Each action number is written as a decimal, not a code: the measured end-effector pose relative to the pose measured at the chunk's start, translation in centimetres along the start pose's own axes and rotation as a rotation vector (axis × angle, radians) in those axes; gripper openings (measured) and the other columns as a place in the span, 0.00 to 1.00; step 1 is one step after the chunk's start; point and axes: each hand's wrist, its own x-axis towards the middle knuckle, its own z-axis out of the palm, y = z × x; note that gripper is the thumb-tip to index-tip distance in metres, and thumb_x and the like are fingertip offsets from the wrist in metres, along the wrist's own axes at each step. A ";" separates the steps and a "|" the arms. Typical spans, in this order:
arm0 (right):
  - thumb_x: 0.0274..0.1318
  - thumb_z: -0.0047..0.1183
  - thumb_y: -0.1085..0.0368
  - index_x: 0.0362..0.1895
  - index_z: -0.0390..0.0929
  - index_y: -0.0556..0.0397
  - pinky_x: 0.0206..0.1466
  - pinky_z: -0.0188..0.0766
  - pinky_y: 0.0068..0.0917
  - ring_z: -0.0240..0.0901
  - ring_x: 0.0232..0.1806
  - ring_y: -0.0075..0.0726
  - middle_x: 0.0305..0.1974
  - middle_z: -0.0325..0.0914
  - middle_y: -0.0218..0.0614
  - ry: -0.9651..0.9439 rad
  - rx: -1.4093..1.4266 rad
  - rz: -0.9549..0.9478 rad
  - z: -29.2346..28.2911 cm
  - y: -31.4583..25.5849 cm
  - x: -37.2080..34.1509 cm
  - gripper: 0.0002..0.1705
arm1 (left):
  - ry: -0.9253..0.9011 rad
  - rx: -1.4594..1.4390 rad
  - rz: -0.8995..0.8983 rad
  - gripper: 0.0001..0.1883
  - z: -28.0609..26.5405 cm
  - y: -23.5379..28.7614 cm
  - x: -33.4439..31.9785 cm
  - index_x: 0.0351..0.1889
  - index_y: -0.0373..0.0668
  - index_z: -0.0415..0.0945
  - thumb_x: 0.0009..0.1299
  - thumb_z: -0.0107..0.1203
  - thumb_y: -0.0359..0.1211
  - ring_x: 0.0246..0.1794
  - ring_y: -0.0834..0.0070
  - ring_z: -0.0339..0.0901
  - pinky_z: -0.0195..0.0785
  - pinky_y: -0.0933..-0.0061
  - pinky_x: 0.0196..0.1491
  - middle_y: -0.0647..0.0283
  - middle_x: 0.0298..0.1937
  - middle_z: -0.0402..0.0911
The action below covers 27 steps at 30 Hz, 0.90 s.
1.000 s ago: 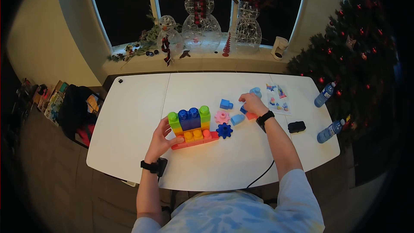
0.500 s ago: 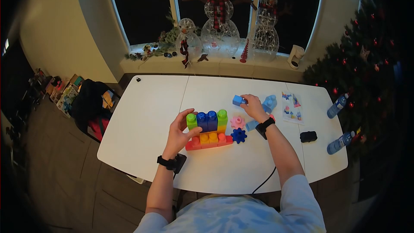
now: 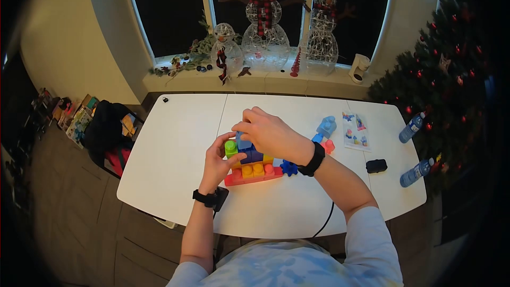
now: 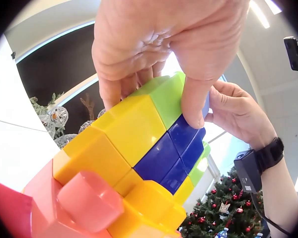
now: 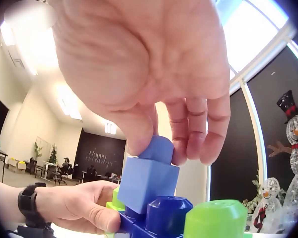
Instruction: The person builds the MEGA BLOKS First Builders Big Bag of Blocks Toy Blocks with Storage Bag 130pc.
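Note:
A block build with a red base (image 3: pixel 254 179), yellow blocks (image 4: pixel 134 130), dark blue blocks (image 4: pixel 165 157) and green blocks (image 5: pixel 216 218) stands on the table. My left hand (image 3: pixel 214 166) grips its left end, thumb on the near face and fingers behind, as the left wrist view shows (image 4: pixel 164 54). Above it, my right hand (image 3: pixel 273 135) pinches the stud of a light blue block (image 5: pixel 148 181). That block sits at the dark blue studs, beside a bare one (image 5: pixel 169 214); whether it is fully seated I cannot tell.
Right of the build lie a dark blue gear (image 3: pixel 289 168), light blue pieces (image 3: pixel 326 126) and a pink piece (image 3: pixel 329 146). Farther right are a picture sheet (image 3: pixel 357 131), a black case (image 3: pixel 376 166) and two water bottles (image 3: pixel 412 127). A small black item (image 3: pixel 165 100) lies at the back left.
My right hand has picked up the light blue block from the table's back and carried it left onto the build. My left hand keeps its grip. The head view has shifted.

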 end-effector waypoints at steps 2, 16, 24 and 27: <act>0.59 0.62 0.63 0.44 0.84 0.50 0.51 0.79 0.40 0.72 0.53 0.44 0.43 0.74 0.37 -0.010 -0.022 -0.006 0.9 0.0 0.2 0.10 | 0.006 0.005 -0.003 0.30 0.0 0.0 0.0 0.63 0.35 0.74 0.63 0.73 0.24 0.50 0.76 0.81 0.77 0.73 0.56 0.63 0.50 0.82; 0.59 0.61 0.62 0.50 0.84 0.52 0.52 0.78 0.39 0.74 0.52 0.46 0.48 0.77 0.38 -0.035 -0.037 -0.085 -0.2 0.4 -0.4 0.15 | -0.033 0.048 -0.057 0.21 -0.3 -0.2 0.1 0.59 0.33 0.75 0.70 0.67 0.26 0.46 0.79 0.81 0.77 0.74 0.54 0.63 0.47 0.84; 0.53 0.61 0.73 0.54 0.83 0.49 0.62 0.73 0.43 0.76 0.57 0.53 0.49 0.81 0.43 -0.167 -0.115 0.500 -0.5 12.3 -8.4 0.22 | -0.024 0.110 -0.042 0.19 -0.4 -0.3 0.1 0.57 0.35 0.77 0.71 0.68 0.28 0.45 0.80 0.80 0.75 0.76 0.51 0.65 0.45 0.85; 0.49 0.60 0.76 0.50 0.85 0.47 0.61 0.74 0.43 0.76 0.56 0.52 0.48 0.82 0.42 -0.301 -0.183 0.549 2.7 16.1 -12.8 0.21 | -0.018 0.116 -0.046 0.19 -0.3 0.1 0.0 0.56 0.35 0.77 0.70 0.68 0.29 0.44 0.81 0.79 0.74 0.77 0.51 0.65 0.44 0.85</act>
